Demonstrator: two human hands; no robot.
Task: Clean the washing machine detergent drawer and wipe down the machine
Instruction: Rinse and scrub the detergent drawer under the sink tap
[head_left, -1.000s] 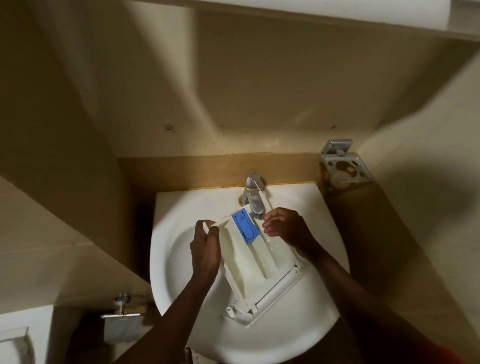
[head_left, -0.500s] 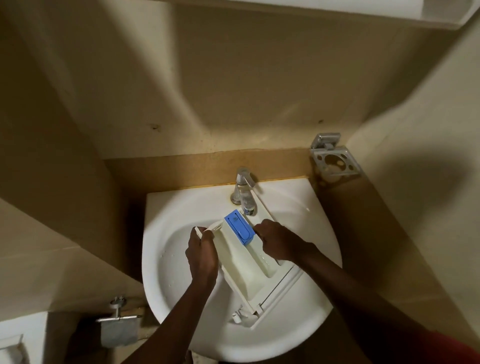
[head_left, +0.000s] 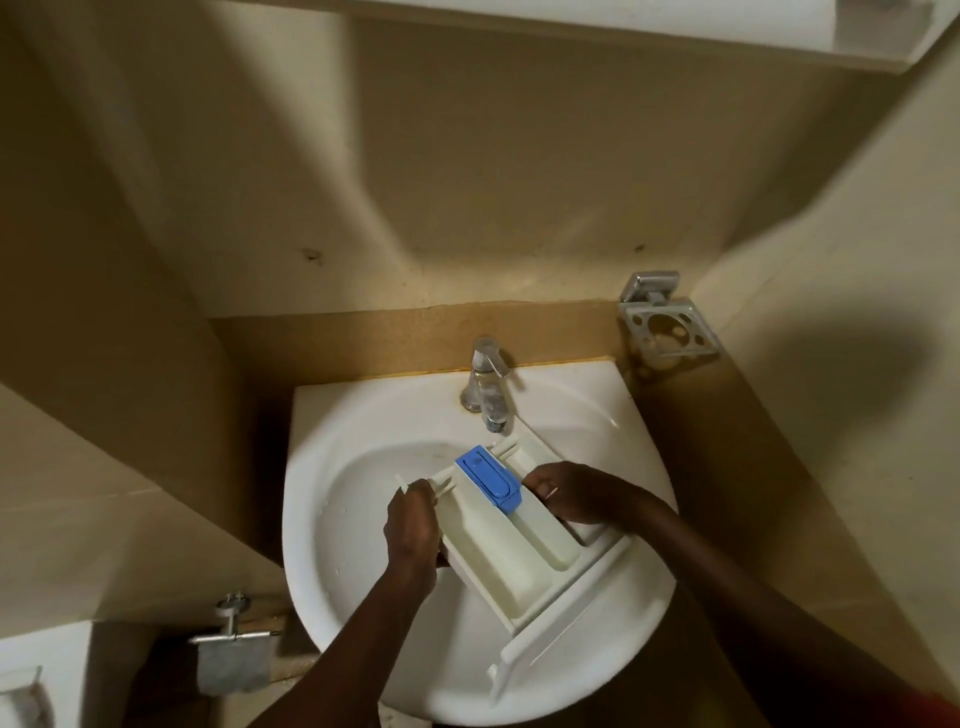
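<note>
Head view: left hand (head_left: 413, 525) grips drawer (head_left: 496, 548); right hand (head_left: 576, 493) on it, grip unclear.

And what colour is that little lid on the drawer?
The lid on the detergent drawer is blue; the head view shows it.

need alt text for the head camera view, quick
A white detergent drawer with a blue cap is held over a white sink, just below the tap. The left hand grips its left wall, and the right hand reaches into the compartment beside the cap.
</note>
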